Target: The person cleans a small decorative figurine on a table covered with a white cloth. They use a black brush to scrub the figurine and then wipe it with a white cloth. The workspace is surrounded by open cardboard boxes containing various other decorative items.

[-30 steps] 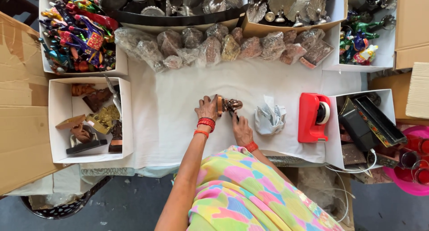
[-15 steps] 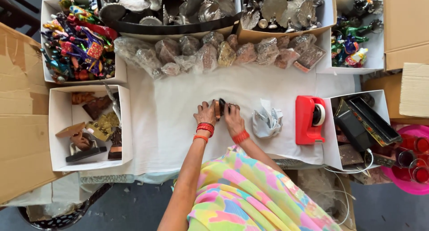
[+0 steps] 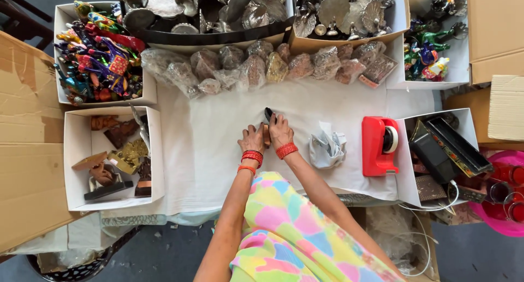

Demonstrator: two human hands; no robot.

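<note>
Where both hands meet: small dark figurine [image 3: 268,117], white cloth [image 3: 207,145] around.

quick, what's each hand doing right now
left hand: closed on the small dark figurine on the white cloth
right hand: closed on the same figurine
</note>
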